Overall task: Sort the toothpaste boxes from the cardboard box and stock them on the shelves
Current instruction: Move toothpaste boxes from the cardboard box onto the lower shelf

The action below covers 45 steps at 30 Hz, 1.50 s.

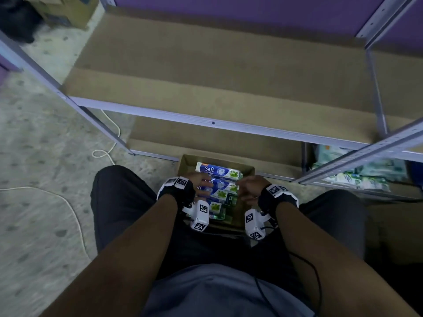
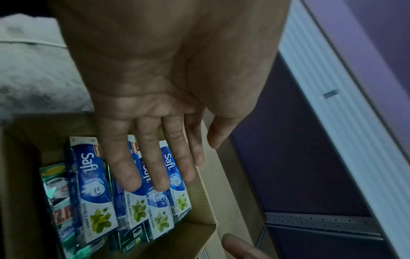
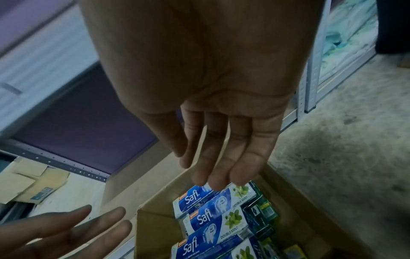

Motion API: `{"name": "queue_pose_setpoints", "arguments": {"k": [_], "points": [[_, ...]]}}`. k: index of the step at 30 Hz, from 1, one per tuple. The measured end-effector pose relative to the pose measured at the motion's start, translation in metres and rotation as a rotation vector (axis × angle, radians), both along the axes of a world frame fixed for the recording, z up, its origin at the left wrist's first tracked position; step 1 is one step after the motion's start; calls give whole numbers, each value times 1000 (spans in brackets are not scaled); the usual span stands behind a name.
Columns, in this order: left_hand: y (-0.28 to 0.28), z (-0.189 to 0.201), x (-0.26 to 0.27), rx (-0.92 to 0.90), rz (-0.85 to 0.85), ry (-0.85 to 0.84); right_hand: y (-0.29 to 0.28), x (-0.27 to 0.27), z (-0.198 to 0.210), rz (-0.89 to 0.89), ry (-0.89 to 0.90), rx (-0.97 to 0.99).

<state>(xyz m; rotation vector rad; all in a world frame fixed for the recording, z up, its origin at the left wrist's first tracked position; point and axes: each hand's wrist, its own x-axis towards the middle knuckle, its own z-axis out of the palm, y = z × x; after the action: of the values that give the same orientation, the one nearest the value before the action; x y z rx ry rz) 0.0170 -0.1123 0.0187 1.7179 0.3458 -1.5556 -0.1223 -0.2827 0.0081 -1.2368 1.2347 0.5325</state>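
as seen from the head view, cardboard box (image 1: 248,170) set on the floor (image 1: 45,156) between the knees, just in front of the lowest shelf (image 1: 206,143). toothpaste boxes (image 1: 218,171) lying flat inside, blue and white, marked "safi" and "double mint", packed side by side in a row; darker green packs (image 3: 261,205) visible beside and beneath them, labels unreadable.

left hand (image 1: 196,183) held over the left part of the cardboard box, palm down. left grip wide open: fingers (image 2: 124,168) straight and slightly spread, extended over the blue ends of the toothpaste boxes (image 2: 95,191); contact or a small gap cannot be told from the wrist view. nothing clasped, thumb clear and off toward the box wall (image 2: 206,198).

right hand (image 1: 250,187) held over the right edge of the cardboard box. right grip likewise open: fingers (image 3: 221,166) straight, close together, pointing down toward the mint-leaf ends of the toothpaste boxes (image 3: 213,206), fingertips above the farthest one and apparently not touching. nothing held.

both hands flanking the same row, toothpaste boxes lying between and below the two grips, all inside the cardboard box.

shelves (image 1: 206,72) lined with brown board, grey metal frame (image 1: 183,116). white cable (image 1: 109,143) on the floor at left. pale green packets (image 1: 357,177) on the neighbouring low shelf at right. flattened cardboard (image 3: 26,184) noted in the right wrist view.
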Motion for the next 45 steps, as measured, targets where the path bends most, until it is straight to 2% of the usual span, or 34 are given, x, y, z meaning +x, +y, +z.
{"name": "queue_pose_setpoints", "arguments": {"k": [4, 10, 13, 21, 28, 34, 38, 41, 45], "points": [[-6, -43, 0, 9, -8, -24, 0, 3, -44, 12, -43, -43], [-22, -78, 7, 15, -161, -142, 3, 6, -88, -27, -93, -38], [-26, -85, 11, -12, -227, -167, 5, 1, -96, -73, -127, -50], [-25, -89, -1, -54, -261, -278, 16, -14, -86, -110, -184, -147], [-18, -65, -10, -94, -356, -424, 29, -21, -72, -78, -253, -239], [-10, -31, -9, -150, -355, -608, 34, -25, -45, -34, -312, -238], [-4, -10, -8, -169, -447, -730, 36, -26, -23, 11, -351, -297], [-6, 2, -3, -189, -597, -740, 32, -22, -9, 28, -366, -316], [-10, 14, 10, -205, -698, -800, 23, -8, 9, 109, -376, -386]]}}
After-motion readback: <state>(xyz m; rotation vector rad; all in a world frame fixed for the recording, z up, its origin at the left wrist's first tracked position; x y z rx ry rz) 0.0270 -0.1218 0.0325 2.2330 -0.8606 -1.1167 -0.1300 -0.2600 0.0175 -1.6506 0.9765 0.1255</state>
